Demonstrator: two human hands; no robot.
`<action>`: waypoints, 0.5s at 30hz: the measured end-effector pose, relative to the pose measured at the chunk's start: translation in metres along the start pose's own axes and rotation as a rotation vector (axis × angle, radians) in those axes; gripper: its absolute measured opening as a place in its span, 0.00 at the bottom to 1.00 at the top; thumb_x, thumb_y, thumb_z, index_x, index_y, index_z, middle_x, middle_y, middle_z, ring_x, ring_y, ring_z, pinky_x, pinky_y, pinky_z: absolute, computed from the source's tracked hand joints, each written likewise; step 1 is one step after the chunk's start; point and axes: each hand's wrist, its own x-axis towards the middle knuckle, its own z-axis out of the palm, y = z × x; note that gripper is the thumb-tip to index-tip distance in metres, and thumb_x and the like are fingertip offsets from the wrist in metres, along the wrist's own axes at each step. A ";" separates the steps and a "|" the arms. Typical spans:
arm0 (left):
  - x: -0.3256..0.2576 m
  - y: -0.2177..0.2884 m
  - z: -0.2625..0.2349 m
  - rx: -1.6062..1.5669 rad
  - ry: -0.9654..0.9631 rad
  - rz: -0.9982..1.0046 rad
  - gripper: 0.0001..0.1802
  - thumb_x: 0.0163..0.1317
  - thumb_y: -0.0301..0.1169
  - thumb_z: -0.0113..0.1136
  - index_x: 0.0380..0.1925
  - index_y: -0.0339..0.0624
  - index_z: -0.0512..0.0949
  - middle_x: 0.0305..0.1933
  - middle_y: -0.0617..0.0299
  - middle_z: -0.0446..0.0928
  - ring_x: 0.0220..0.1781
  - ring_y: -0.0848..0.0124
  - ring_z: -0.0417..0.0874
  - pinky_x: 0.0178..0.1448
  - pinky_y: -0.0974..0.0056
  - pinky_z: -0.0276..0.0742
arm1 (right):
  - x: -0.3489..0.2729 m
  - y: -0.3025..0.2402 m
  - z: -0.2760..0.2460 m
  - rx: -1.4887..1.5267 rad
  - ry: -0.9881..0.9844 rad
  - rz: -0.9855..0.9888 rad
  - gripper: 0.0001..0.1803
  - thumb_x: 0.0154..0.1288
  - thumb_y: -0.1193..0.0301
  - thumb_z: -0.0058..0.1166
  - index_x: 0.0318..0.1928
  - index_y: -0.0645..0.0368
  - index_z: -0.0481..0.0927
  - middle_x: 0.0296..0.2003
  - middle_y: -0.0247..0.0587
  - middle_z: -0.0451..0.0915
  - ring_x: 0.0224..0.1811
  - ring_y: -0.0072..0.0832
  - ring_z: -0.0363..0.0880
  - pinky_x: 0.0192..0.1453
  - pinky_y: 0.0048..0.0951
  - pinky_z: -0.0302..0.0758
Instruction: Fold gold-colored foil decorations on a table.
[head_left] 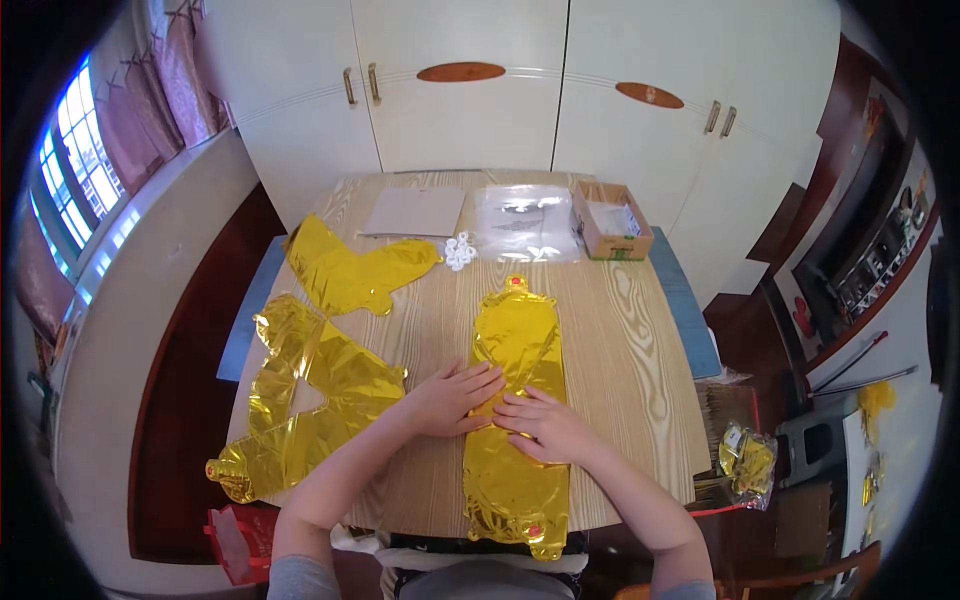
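A flat gold foil balloon (518,340), folded into a long strip, lies lengthwise before me on the wood-grain table (620,400). Its lower end hangs over the near edge, and small red spots mark both ends. My left hand (455,398) rests on its left side, palm down with fingers stretched out. Beside it, my right hand (543,425) lies flat across the strip's middle, fingers spread. To the left are a large unfolded gold foil balloon (290,420) and, farther back, another gold foil piece (360,270).
Along the far side sit a grey board (415,211), small white rings (459,252), clear plastic bags (525,222) and an open cardboard box (613,245). White cabinets (460,120) stand behind. Right of the table, a clear bag of gold foil (747,460) sits low; a red bag (240,545) is lower left.
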 end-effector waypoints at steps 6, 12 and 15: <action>-0.004 0.005 -0.002 0.064 0.026 -0.025 0.44 0.65 0.61 0.46 0.72 0.43 0.55 0.77 0.54 0.53 0.78 0.59 0.51 0.77 0.42 0.44 | -0.001 -0.001 0.000 -0.014 -0.022 0.017 0.21 0.66 0.63 0.52 0.58 0.55 0.77 0.61 0.40 0.75 0.70 0.36 0.65 0.75 0.49 0.54; -0.005 0.003 -0.002 0.113 0.012 -0.011 0.50 0.60 0.67 0.48 0.72 0.43 0.55 0.77 0.53 0.52 0.79 0.58 0.49 0.77 0.42 0.44 | 0.000 0.001 0.002 -0.029 -0.018 0.009 0.22 0.66 0.62 0.53 0.58 0.55 0.78 0.61 0.39 0.75 0.69 0.35 0.67 0.75 0.50 0.53; -0.005 0.006 -0.005 0.121 0.001 -0.018 0.55 0.55 0.71 0.50 0.72 0.43 0.54 0.77 0.53 0.51 0.79 0.55 0.48 0.77 0.42 0.43 | 0.000 0.001 0.001 -0.053 -0.019 0.001 0.22 0.66 0.61 0.53 0.58 0.54 0.78 0.61 0.38 0.75 0.69 0.34 0.67 0.75 0.51 0.52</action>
